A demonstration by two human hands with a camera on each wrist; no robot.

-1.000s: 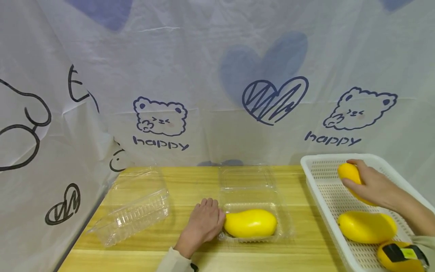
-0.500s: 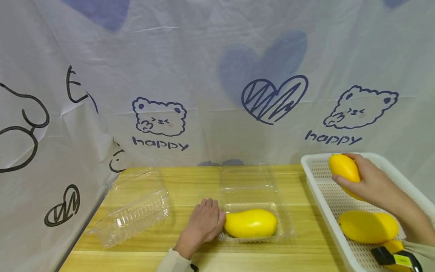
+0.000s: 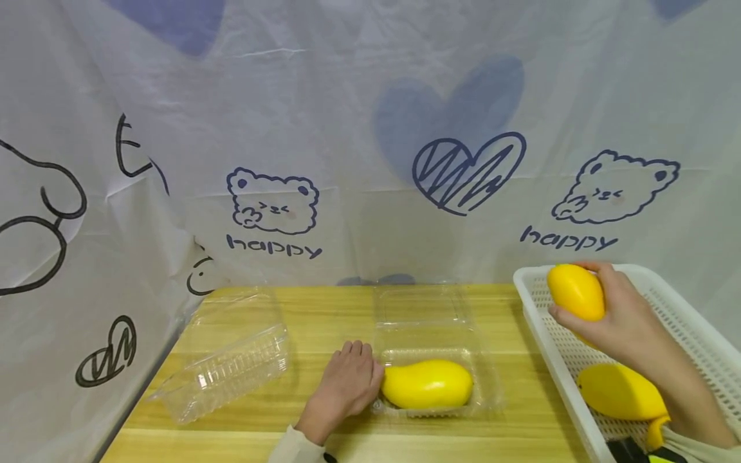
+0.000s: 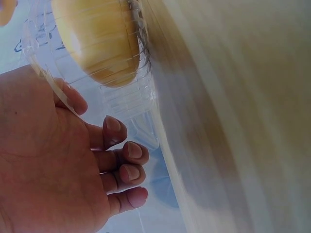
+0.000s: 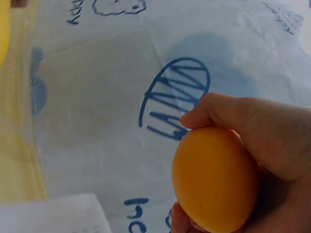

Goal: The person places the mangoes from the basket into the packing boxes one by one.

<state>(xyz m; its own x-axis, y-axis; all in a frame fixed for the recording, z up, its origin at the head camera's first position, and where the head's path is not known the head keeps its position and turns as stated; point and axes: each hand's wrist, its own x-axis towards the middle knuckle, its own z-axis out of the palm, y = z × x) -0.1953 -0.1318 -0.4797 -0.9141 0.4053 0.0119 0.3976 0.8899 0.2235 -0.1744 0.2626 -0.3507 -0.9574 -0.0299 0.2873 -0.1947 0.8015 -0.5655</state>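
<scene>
A yellow mango (image 3: 428,384) lies in the base of an open clear plastic clamshell box (image 3: 425,412) on the table. At the box's left side is my left hand (image 3: 346,381); in the left wrist view its thumb and curled index finger (image 4: 114,130) pinch the box's rim, the other fingers loosely bent. My right hand (image 3: 619,315) grips another mango (image 3: 576,292) above the white basket's left half, thumb and fingers around it. In the right wrist view that mango (image 5: 216,179) shows its rounded end; its far part is hidden by the palm.
The white perforated basket (image 3: 550,373) stands at the right with another mango (image 3: 622,391) in it and a further one partly hidden by the right sleeve. A second clear clamshell box (image 3: 226,373) lies tilted at the left. A printed cloth (image 3: 370,141) hangs behind the table.
The right hand has lifted its mango and moved left within the basket's area, toward the basket's left rim. My left hand and the box have stayed in place.
</scene>
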